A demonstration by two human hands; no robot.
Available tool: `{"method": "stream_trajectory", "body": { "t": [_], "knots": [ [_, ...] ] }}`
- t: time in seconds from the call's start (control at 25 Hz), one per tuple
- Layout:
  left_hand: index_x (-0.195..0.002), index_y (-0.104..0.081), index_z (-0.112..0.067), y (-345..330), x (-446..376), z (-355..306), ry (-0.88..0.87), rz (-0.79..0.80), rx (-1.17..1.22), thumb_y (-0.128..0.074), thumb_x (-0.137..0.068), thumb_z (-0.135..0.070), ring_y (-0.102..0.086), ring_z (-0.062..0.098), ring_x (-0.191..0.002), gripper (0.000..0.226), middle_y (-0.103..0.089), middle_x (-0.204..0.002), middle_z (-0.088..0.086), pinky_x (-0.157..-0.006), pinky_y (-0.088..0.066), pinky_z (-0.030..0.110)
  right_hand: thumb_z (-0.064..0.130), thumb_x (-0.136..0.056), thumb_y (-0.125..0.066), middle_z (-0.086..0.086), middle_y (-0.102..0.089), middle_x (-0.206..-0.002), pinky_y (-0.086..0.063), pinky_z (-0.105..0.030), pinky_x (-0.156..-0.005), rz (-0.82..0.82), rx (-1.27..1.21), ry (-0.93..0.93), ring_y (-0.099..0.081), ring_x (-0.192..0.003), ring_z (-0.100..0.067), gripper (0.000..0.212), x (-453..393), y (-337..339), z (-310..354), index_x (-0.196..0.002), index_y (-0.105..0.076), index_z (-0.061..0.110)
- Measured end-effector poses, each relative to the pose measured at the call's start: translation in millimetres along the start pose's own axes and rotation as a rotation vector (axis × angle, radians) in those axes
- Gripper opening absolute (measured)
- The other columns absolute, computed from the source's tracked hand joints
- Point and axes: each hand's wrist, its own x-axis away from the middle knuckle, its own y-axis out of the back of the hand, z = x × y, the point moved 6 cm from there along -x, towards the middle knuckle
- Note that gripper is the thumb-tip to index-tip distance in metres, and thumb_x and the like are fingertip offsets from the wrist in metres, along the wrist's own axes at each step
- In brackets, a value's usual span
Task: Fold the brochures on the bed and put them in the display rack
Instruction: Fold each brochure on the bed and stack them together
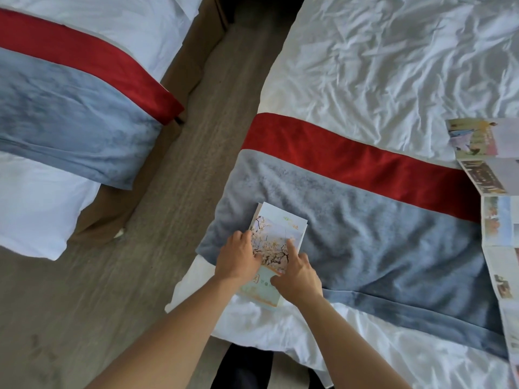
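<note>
On the near left corner of the bed's grey-blue plush runner with a red band (365, 242), I am pressing down a folded pale-blue brochure with a blossom-tree photo (276, 240). My left hand (238, 255) is lying flat on its left edge, fingers fairly straight and close together, touching the paper. My right hand (299, 272) is resting on the brochure's near right part, index finger stretched out onto the photo while the other fingers are curling loosely; neither hand is gripping the paper. Along the right edge, a long unfolded brochure of photo panels (494, 209) is lying stretched from far to near across the runner and the wrinkled white sheet (393, 66). Across the grey wood-look floor (179, 209), a second bed with the same runner (70, 108) is sitting at far left.
</note>
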Motion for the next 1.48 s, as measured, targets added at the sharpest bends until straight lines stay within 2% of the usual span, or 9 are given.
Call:
{"method": "stream_trajectory", "body": {
  "t": [0.24, 0.4, 0.56, 0.72, 0.88, 1.04, 1.28, 1.48],
  "knots": [
    [-0.123, -0.048, -0.011, -5, 2, 1, -0.008, -0.017, -0.010, -0.063, -0.088, -0.030, -0.052, 0.026, -0.110, 0.042, -0.049, -0.116, 0.007, -0.082, -0.051, 0.037, 0.026, -0.084, -0.062, -0.006, -0.040, -0.124, -0.049, -0.035, -0.072, -0.014, 0.070, 0.014, -0.057, -0.103, -0.028, 0.087, 0, -4, 3, -0.153, -0.012, 0.041],
    [-0.126, -0.046, -0.013, 1, 3, -6, -0.037, -0.048, -0.151, -0.060, -0.088, -0.034, -0.055, 0.025, -0.106, 0.046, -0.049, -0.116, 0.006, -0.082, -0.049, 0.037, 0.021, -0.085, -0.058, -0.006, -0.039, -0.120, -0.051, -0.037, -0.079, -0.010, 0.035, 0.041, -0.055, -0.106, -0.030, 0.079, -2, -3, 4, -0.151, -0.021, 0.042],
    [-0.133, -0.040, -0.014, 2, 2, -26, -0.084, -0.075, -0.210, -0.059, -0.088, -0.036, -0.053, 0.025, -0.109, 0.054, -0.050, -0.122, 0.006, -0.087, -0.044, 0.036, 0.024, -0.087, -0.058, -0.007, -0.042, -0.125, -0.051, -0.037, -0.082, 0.007, 0.023, 0.074, -0.054, -0.112, -0.030, 0.075, 0, 3, -1, -0.153, -0.024, 0.038],
    [-0.132, -0.043, -0.014, 6, -2, -61, -0.101, -0.025, -0.205, -0.055, -0.091, -0.037, -0.050, 0.027, -0.119, 0.049, -0.047, -0.135, 0.008, -0.094, -0.041, 0.038, 0.028, -0.088, -0.058, -0.007, -0.043, -0.131, -0.050, -0.038, -0.086, 0.005, -0.032, 0.031, -0.052, -0.119, -0.029, 0.074, 12, 38, -24, -0.153, -0.023, 0.033],
    [-0.122, -0.049, -0.014, 9, -6, -136, -0.141, 0.045, -0.187, -0.051, -0.092, -0.036, -0.051, 0.028, -0.112, 0.037, -0.052, -0.123, 0.006, -0.087, -0.042, 0.039, 0.025, -0.087, -0.053, -0.004, -0.043, -0.136, -0.047, -0.039, -0.091, -0.080, -0.045, -0.028, -0.051, -0.121, -0.029, 0.068, 26, 111, -73, -0.150, -0.029, 0.026],
    [-0.136, -0.047, -0.014, -3, -13, -240, -0.233, 0.077, -0.089, -0.052, -0.094, -0.036, -0.048, 0.028, -0.122, 0.048, -0.050, -0.133, 0.005, -0.096, -0.042, 0.040, 0.030, -0.090, -0.058, -0.003, -0.048, -0.138, -0.047, -0.038, -0.092, -0.179, -0.092, -0.047, -0.052, -0.123, -0.026, 0.059, 32, 186, -133, -0.144, -0.038, 0.021],
    [-0.140, -0.045, -0.015, -57, -32, -377, -0.219, 0.083, -0.055, -0.054, -0.094, -0.038, -0.046, 0.026, -0.129, 0.052, -0.049, -0.140, 0.005, -0.102, -0.038, 0.037, 0.035, -0.093, -0.059, -0.002, -0.044, -0.147, -0.044, -0.038, -0.099, -0.231, -0.125, -0.074, -0.044, -0.134, -0.022, 0.061, 27, 261, -257, -0.148, -0.037, 0.021],
    [-0.135, -0.049, -0.017, -110, -54, -459, -0.201, 0.127, -0.014, -0.055, -0.093, -0.036, -0.050, 0.026, -0.124, 0.047, -0.052, -0.132, 0.005, -0.097, -0.043, 0.039, 0.033, -0.090, -0.058, -0.003, -0.051, -0.141, -0.044, -0.040, -0.099, -0.294, -0.137, -0.103, -0.051, -0.127, -0.026, 0.056, 12, 304, -350, -0.142, -0.042, 0.023]
  ]
}}
